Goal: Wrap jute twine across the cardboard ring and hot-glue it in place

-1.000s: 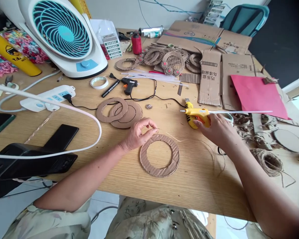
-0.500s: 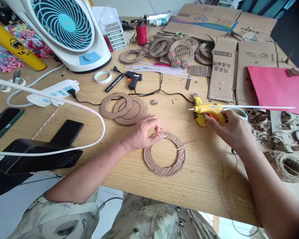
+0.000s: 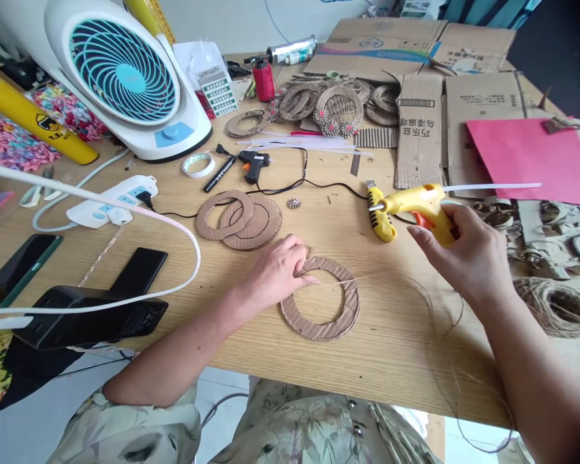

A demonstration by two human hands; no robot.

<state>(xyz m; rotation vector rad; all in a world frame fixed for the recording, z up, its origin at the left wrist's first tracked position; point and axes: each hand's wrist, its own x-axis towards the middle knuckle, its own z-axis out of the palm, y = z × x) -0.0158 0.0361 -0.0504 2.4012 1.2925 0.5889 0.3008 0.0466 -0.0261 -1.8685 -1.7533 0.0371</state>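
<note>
A corrugated cardboard ring [image 3: 344,319] lies flat on the wooden table in front of me. Over its upper left edge is my left hand [image 3: 280,267], closed in a pinch on thin twine [image 3: 374,277]. The twine trails right across the ring and down past the table's front edge. My right hand [image 3: 468,245] is wrapped round the handle of a yellow glue gun [image 3: 423,200], whose nozzle points left. A long white glue stick [image 3: 493,187] sticks out of its back. Just under the nozzle lies a yellow utility knife [image 3: 381,216].
Two cardboard discs, one a ring [image 3: 203,216], overlap behind my left hand. A black glue gun [image 3: 255,166], tape roll [image 3: 198,165] and fan [image 3: 125,77] stand further back. A twine ball [image 3: 555,306] sits at right. A white cable [image 3: 193,258] loops over the left side.
My right hand has lifted the glue gun slightly and turned it, its glue stick now tilting up. My left hand has closed further and shifted slightly left, and the twine is pulled straighter.
</note>
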